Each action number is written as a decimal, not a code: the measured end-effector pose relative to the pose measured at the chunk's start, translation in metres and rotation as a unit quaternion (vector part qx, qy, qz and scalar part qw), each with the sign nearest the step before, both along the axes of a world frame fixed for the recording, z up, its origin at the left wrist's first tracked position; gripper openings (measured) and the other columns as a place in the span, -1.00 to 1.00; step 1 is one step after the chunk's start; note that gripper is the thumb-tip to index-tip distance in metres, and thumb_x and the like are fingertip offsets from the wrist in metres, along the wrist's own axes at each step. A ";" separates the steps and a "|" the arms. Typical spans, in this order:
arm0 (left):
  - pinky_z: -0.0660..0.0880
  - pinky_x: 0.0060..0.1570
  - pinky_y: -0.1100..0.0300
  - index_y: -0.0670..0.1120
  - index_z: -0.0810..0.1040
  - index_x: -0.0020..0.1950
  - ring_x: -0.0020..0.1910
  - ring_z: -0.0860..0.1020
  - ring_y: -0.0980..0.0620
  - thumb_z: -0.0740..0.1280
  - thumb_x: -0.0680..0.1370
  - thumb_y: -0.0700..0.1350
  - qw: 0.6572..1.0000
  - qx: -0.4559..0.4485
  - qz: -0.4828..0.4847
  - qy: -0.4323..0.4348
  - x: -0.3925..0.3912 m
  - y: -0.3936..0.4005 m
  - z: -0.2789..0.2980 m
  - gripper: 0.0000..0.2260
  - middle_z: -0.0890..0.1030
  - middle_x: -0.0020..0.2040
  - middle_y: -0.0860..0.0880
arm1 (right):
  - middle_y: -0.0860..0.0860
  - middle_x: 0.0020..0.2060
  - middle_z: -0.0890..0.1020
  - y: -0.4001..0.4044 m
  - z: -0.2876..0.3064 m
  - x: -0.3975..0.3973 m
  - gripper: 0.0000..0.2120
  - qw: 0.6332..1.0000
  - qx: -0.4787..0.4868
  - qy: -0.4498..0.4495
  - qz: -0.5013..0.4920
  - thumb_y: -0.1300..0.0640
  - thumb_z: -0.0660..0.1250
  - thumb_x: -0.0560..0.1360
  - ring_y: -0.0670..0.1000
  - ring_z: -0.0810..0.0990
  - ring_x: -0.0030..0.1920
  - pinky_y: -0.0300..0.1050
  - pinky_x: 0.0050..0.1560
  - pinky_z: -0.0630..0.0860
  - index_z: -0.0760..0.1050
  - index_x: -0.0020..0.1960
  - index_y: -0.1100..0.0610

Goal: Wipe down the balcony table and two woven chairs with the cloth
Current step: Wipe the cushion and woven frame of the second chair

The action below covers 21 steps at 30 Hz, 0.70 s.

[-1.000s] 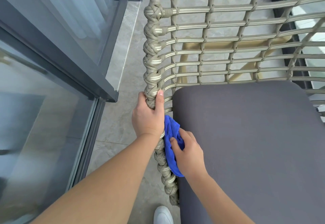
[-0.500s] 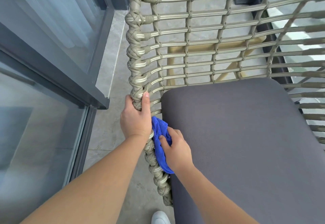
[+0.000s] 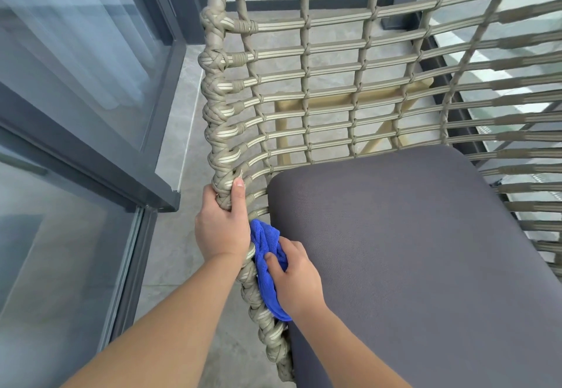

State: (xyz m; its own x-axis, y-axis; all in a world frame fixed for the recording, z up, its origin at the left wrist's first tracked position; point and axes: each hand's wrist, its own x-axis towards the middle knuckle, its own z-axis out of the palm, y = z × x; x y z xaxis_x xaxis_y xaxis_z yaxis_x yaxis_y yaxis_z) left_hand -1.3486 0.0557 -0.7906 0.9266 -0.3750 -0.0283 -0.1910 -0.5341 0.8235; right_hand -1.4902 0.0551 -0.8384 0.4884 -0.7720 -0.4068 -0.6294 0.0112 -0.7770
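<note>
Balcony floor (image 3: 170, 266) lower left: your left hand (image 3: 221, 229) grips the chair (image 3: 225, 132) rim, your right hand (image 3: 296, 278) pinches the cloth (image 3: 264, 244) against it, so you're mid-chair, table unseen.

I see the grey tiled balcony floor (image 3: 176, 244) as the bearing surface, with grout lines crossing it left of the woven chair (image 3: 334, 83). The chair stands directly on this floor close to the dark-framed sliding glass door (image 3: 91, 113) along the floor's left edge; where its legs meet the tiles is out of my view. On the chair's seat lies a dark grey cushion (image 3: 410, 250), filling it up to the braided left rim, and at the floor's far edge I note a dark railing post base (image 3: 401, 21) seen through the weave.
</note>
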 end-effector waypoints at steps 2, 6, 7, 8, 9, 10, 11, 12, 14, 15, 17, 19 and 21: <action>0.39 -0.12 0.12 0.08 0.50 0.08 -0.14 0.52 0.02 0.22 0.61 0.29 1.000 0.001 -0.001 0.000 0.000 0.000 0.001 -0.70 0.54 -0.20 0.24 | -0.28 0.15 0.44 0.000 0.000 0.000 -0.75 1.000 0.001 0.000 -0.001 -0.07 0.22 0.69 -0.25 0.51 -0.13 -0.45 -0.19 0.34 0.49 0.33 -0.07; 0.42 -0.11 0.10 0.09 0.50 0.06 -0.13 0.54 0.01 0.22 0.61 0.30 1.000 -0.002 0.002 0.006 0.000 0.000 0.000 -0.70 0.56 -0.20 0.22 | -0.28 0.19 0.45 0.000 0.002 0.000 -0.71 1.000 -0.001 -0.002 -0.001 -0.07 0.22 0.69 -0.14 0.52 -0.06 -0.38 -0.13 0.35 0.47 0.38 -0.08; 0.43 -0.11 0.10 0.09 0.50 0.06 -0.13 0.54 0.01 0.22 0.60 0.30 1.000 -0.003 0.003 0.007 -0.001 0.000 0.000 -0.69 0.56 -0.20 0.22 | -0.27 0.19 0.45 0.000 0.002 0.000 -0.71 1.000 -0.001 -0.001 0.000 -0.07 0.22 0.69 -0.12 0.52 -0.03 -0.34 -0.10 0.35 0.47 0.39 -0.08; 0.43 -0.12 0.09 0.09 0.50 0.06 -0.13 0.55 0.00 0.22 0.60 0.30 1.000 -0.004 0.003 0.006 0.000 0.000 0.000 -0.69 0.57 -0.19 0.21 | -0.26 0.19 0.45 0.000 0.002 0.000 -0.71 1.000 0.000 0.000 0.001 -0.07 0.21 0.70 -0.11 0.53 -0.02 -0.28 -0.07 0.37 0.47 0.39 -0.07; 0.45 -0.11 0.08 0.09 0.51 0.06 -0.13 0.56 0.00 0.22 0.60 0.31 1.000 -0.004 0.002 0.005 0.000 0.000 0.000 -0.69 0.58 -0.19 0.20 | -0.26 0.19 0.45 -0.001 0.002 0.000 -0.71 1.000 0.001 0.001 0.002 -0.07 0.21 0.70 -0.10 0.53 -0.02 -0.26 -0.04 0.38 0.47 0.39 -0.07; 0.46 -0.11 0.08 0.09 0.51 0.06 -0.13 0.56 0.00 0.22 0.60 0.31 1.000 -0.006 0.001 0.006 0.000 0.000 0.000 -0.69 0.58 -0.18 0.20 | -0.26 0.19 0.45 -0.001 0.002 0.000 -0.71 1.000 0.002 0.002 0.003 -0.07 0.21 0.70 -0.10 0.53 -0.02 -0.25 -0.04 0.38 0.46 0.39 -0.07; 0.46 -0.11 0.08 0.09 0.51 0.06 -0.13 0.56 0.01 0.23 0.60 0.30 1.000 -0.007 0.001 0.007 -0.001 0.000 0.001 -0.69 0.58 -0.18 0.20 | -0.25 0.19 0.45 -0.001 0.003 -0.001 -0.71 1.000 0.003 0.003 0.006 -0.07 0.21 0.70 -0.09 0.54 -0.02 -0.24 -0.04 0.38 0.46 0.39 -0.07; 0.45 -0.10 0.08 0.09 0.51 0.06 -0.13 0.55 0.02 0.23 0.61 0.30 1.000 -0.007 0.001 0.008 0.000 0.000 0.001 -0.70 0.58 -0.18 0.21 | -0.24 0.19 0.45 -0.002 0.003 0.000 -0.71 1.000 0.004 0.003 0.007 -0.07 0.21 0.70 -0.08 0.54 -0.02 -0.24 -0.04 0.39 0.47 0.38 -0.06; 0.44 -0.11 0.09 0.09 0.51 0.06 -0.14 0.55 0.03 0.23 0.61 0.30 1.000 -0.008 0.000 0.009 -0.001 0.000 0.001 -0.70 0.58 -0.19 0.21 | -0.23 0.18 0.45 -0.002 0.002 0.000 -0.73 1.000 0.008 0.003 0.008 -0.07 0.21 0.70 -0.06 0.56 -0.01 -0.23 -0.04 0.40 0.48 0.35 -0.05; 0.44 -0.11 0.08 0.10 0.50 0.06 -0.14 0.55 0.03 0.23 0.61 0.30 1.000 -0.007 0.000 0.009 -0.001 0.000 0.002 -0.71 0.58 -0.19 0.21 | -0.23 0.18 0.45 -0.002 0.002 0.000 -0.73 1.000 0.009 0.004 0.008 -0.07 0.21 0.70 -0.06 0.56 -0.01 -0.24 -0.04 0.40 0.48 0.35 -0.04; 0.45 -0.11 0.07 0.10 0.50 0.05 -0.15 0.54 0.03 0.22 0.61 0.30 1.000 -0.004 0.000 0.008 -0.001 0.001 0.002 -0.71 0.57 -0.19 0.21 | -0.25 0.19 0.44 -0.003 0.001 0.000 -0.73 1.000 0.012 0.006 0.010 -0.07 0.21 0.70 -0.08 0.55 -0.03 -0.28 -0.08 0.39 0.47 0.36 -0.05; 0.44 -0.10 0.07 0.11 0.48 0.05 -0.14 0.54 0.00 0.22 0.61 0.30 1.000 0.000 0.000 0.007 -0.001 0.000 0.002 -0.72 0.56 -0.20 0.22 | -0.27 0.18 0.43 -0.004 0.000 0.000 -0.72 1.000 0.012 0.006 0.015 -0.08 0.20 0.70 -0.12 0.54 -0.07 -0.37 -0.15 0.38 0.46 0.37 -0.06; 0.41 -0.10 0.09 0.13 0.46 0.04 -0.14 0.52 0.00 0.23 0.61 0.29 1.000 0.001 0.000 0.007 -0.001 0.000 0.003 -0.75 0.54 -0.20 0.23 | -0.27 0.18 0.42 -0.004 0.000 0.000 -0.71 1.000 0.010 0.004 0.019 -0.08 0.20 0.70 -0.17 0.51 -0.10 -0.42 -0.17 0.36 0.45 0.39 -0.07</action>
